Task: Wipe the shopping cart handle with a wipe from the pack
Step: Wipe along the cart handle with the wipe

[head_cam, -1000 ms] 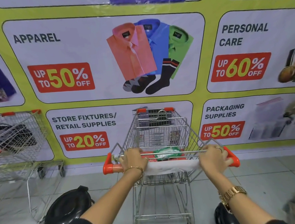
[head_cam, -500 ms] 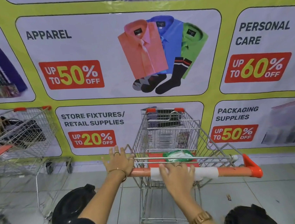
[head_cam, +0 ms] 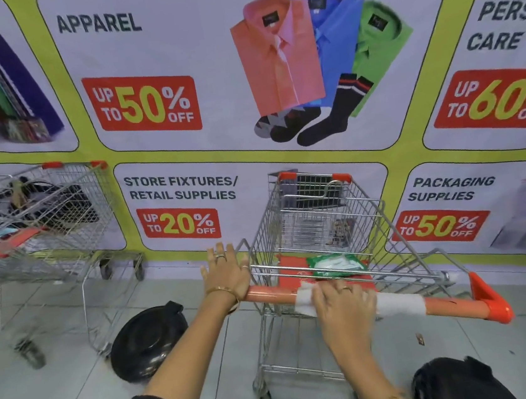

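Observation:
A wire shopping cart [head_cam: 320,222] stands in front of me with an orange handle [head_cam: 451,306] running from lower right to upper left. My right hand [head_cam: 344,308] lies over the middle of the handle, pressing a white wipe [head_cam: 304,300] that sticks out to its left. A white band [head_cam: 399,303] shows on the handle to the hand's right. My left hand [head_cam: 226,274] rests at the handle's left end with fingers spread flat. The green wipe pack [head_cam: 336,264] lies on the red child-seat flap just behind the handle.
A second wire cart [head_cam: 38,221] holding dark items stands at the left. Two black round lids or bins sit on the tiled floor, one at lower left [head_cam: 148,340], one at lower right [head_cam: 456,384]. A printed sale banner [head_cam: 178,104] covers the wall close behind the cart.
My right hand slid with the wipe from the handle's right end to its middle. My left hand let go its grip and now lies flat at the left end. The view swung left.

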`<state>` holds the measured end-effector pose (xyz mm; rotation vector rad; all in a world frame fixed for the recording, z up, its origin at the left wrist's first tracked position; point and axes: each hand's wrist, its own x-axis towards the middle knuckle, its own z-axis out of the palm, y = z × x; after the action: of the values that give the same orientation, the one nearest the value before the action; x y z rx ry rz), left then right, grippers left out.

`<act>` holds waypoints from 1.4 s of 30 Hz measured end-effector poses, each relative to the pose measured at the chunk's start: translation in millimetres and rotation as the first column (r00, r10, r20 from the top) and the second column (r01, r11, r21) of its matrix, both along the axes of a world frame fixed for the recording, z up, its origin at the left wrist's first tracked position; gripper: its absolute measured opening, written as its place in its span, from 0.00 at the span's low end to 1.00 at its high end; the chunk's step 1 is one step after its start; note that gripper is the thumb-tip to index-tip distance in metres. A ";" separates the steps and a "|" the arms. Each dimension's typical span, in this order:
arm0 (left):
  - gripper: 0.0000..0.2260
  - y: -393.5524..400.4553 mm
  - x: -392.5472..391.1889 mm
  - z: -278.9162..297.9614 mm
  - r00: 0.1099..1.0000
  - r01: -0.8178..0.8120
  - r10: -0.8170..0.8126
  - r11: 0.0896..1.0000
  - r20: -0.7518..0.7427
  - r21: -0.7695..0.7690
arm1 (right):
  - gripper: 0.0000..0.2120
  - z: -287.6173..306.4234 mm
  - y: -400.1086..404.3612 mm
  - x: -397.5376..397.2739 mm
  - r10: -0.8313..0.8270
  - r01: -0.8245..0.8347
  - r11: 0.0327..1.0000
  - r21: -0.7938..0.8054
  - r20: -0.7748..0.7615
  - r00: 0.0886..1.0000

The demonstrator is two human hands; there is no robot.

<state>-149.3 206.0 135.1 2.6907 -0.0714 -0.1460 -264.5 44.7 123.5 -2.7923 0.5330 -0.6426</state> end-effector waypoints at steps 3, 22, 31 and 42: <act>0.26 1.1 0.3 -1.7 1.000 0.011 -0.011 1.000 0.016 -0.013 | 0.13 8.0 44.0 13.4 0.113 -0.111 0.993 0.036 -0.092 0.989; 0.26 -13.5 -22.3 3.2 0.999 -0.043 0.042 0.993 0.010 0.111 | 0.16 5.4 37.6 6.9 0.168 -0.166 0.986 0.032 -0.103 0.980; 0.27 -22.0 -23.1 6.1 0.993 -0.089 0.093 0.994 -0.067 0.068 | 0.27 1.7 -1.1 -3.8 -0.025 0.030 0.999 0.041 -0.124 0.992; 0.27 -19.6 -23.7 3.2 0.988 -0.152 0.154 0.983 -0.017 0.103 | 0.27 -14.5 -33.8 -28.1 0.145 -0.166 0.950 -0.263 -0.097 0.985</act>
<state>-173.0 186.3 138.3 2.7818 0.1544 -0.1387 -292.5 10.9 109.0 -3.0862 0.2479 -0.6175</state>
